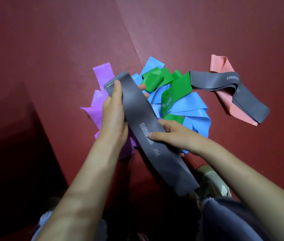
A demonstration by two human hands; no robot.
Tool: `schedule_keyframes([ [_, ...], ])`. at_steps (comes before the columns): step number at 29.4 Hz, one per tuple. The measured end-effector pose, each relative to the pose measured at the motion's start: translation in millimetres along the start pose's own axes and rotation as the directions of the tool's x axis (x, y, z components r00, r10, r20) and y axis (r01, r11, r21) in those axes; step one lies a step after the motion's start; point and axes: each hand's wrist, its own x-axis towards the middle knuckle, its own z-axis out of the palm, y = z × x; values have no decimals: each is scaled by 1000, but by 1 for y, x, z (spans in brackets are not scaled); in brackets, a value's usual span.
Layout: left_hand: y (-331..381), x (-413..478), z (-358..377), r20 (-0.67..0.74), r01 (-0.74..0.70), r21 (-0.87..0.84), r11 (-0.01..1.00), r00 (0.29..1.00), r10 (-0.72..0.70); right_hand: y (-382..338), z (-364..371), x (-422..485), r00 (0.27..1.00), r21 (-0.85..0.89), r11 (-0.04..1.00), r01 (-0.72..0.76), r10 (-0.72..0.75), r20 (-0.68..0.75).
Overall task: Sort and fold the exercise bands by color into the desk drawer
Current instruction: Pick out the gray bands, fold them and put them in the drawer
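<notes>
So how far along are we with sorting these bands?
Done: nothing visibly; no drawer or folded stack is in view. In hand: one grey band, left grip holding its far end, right grip pinching it midway. Still to do: the purple band, blue band, green band, second grey band and pink band, all loose on the red floor.

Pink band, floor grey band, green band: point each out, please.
pink band [218, 65]: head view, folded top end.
floor grey band [211, 80]: head view, flat middle stretch.
green band [181, 86]: head view, wide middle fold.
</notes>
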Motion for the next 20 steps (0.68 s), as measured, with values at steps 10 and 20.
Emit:
schedule_keyframes([
  [10, -26, -13, 26, 75, 75, 150, 986, 993, -87, 23, -36, 20, 742, -484, 869, 100, -390, -546],
  [20, -32, -14, 30, 89, 94, 149, 984, 990, -108, 25, -110, 65, 683, -453, 866, -211, -201, -702],
])
